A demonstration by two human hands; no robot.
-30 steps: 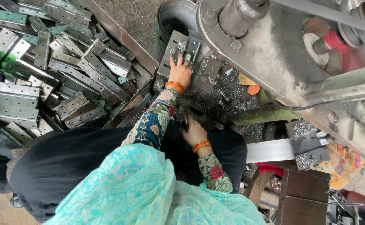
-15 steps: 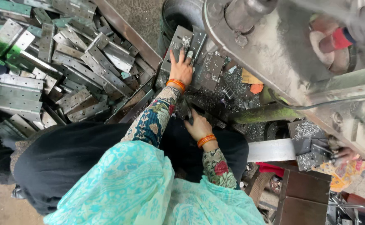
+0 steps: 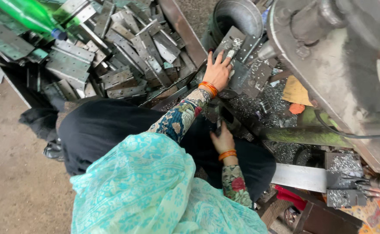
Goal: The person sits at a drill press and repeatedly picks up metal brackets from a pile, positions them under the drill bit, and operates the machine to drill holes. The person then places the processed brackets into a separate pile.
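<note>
While metal shavings glitter across the work surface, the person's left hand (image 3: 218, 71) lies spread, fingers wide and palm down, on a flat grey metal plate (image 3: 228, 45) propped just ahead of the body, beside the mouth of a dark steel bucket (image 3: 237, 15). That plate's long axis runs away from the person, tilting up and slightly rightward toward the bucket, so it lies forward of the left hand's wrist and well ahead of the right hand (image 3: 224, 141). The left is plainly the nearer, already touching it; an orange bangle (image 3: 209, 88) circles its wrist. Lower down, close to the lap, the right hand curls narrow around a small dark object, too shadowed to identify, at the edge of the greenish machine bed (image 3: 303, 135). To the left, a heap of drilled metal strips (image 3: 125, 52) fills the floor, with a green plastic bottle (image 3: 29, 15) lying at its far edge. A heavy grey machine housing (image 3: 329, 65) looms at right. Compared with half a second earlier, the left hand rests on the same plate with fingers similarly splayed, and the right keeps its low, closed position; mainly the camera has swung, bringing the bottle into view.
</note>
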